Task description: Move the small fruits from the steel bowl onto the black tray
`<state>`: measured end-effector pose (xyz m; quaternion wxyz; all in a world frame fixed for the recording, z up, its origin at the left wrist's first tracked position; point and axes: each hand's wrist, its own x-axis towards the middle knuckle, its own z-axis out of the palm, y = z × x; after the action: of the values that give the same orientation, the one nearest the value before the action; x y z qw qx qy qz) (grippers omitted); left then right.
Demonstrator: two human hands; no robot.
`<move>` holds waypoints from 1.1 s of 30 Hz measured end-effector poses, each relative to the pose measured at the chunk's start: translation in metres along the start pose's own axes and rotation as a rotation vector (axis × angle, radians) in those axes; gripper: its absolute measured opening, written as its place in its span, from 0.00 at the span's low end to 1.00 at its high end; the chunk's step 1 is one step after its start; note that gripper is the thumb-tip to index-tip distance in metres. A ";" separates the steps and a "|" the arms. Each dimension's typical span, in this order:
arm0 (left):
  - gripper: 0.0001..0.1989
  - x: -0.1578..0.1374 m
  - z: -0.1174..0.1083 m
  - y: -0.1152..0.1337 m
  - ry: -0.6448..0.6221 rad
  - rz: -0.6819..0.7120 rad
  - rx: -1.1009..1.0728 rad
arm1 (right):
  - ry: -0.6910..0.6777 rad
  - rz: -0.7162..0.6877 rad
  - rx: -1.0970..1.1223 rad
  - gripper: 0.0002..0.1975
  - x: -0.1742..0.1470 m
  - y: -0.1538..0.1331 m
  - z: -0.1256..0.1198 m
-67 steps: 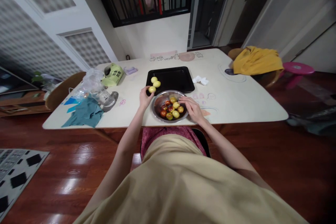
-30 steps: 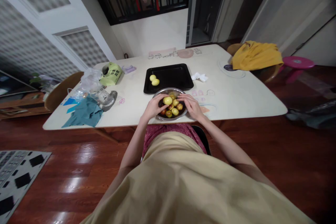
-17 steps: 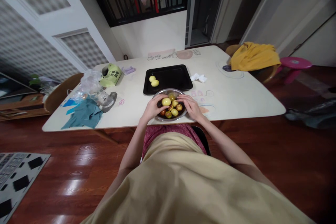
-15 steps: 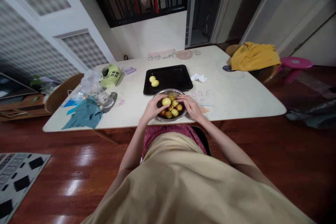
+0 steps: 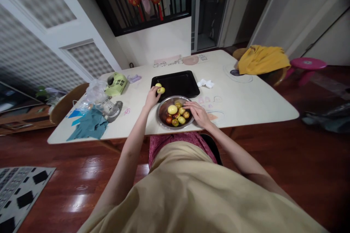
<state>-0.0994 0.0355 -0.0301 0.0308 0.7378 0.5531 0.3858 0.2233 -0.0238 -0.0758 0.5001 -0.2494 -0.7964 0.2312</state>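
Observation:
A steel bowl stands near the table's front edge, holding several round fruits, some reddish-brown and mottled, some yellow-green. On top among them rests a larger pale yellow fruit. Behind the bowl is a black tray, with two yellow fruits side by side at its left. My left hand reaches over the tray's front left corner, thumb and fingers around the nearer yellow fruit, which still sits on the tray. Fingers stretched out, my right hand lies over the bowl's right rim and is open.
White crumpled tissue lies right of the tray. At the table's left are a green box, clear plastic bags and a teal cloth. Yellow fabric drapes a chair at the right, beside a pink stool.
My left hand has left the bowl and moved forward and left to the fruits on the tray. The pale yellow fruit stays in the bowl. My right hand remains at the bowl's right side.

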 end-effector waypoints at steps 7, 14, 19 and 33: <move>0.17 0.023 0.025 -0.021 -0.049 -0.061 0.107 | -0.005 -0.003 -0.005 0.27 0.000 -0.001 0.000; 0.17 0.031 0.027 -0.021 -0.084 -0.091 0.194 | -0.019 0.010 0.005 0.27 0.000 -0.003 -0.001; 0.19 0.029 0.022 -0.017 -0.118 -0.107 0.236 | -0.011 0.005 -0.001 0.27 0.000 -0.002 0.000; 0.19 0.001 -0.014 0.040 0.017 -0.040 -0.114 | -0.005 -0.023 -0.017 0.27 0.000 0.000 0.001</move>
<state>-0.0757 0.0159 -0.0006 0.0756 0.7204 0.5450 0.4222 0.2225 -0.0241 -0.0763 0.4987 -0.2440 -0.8023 0.2193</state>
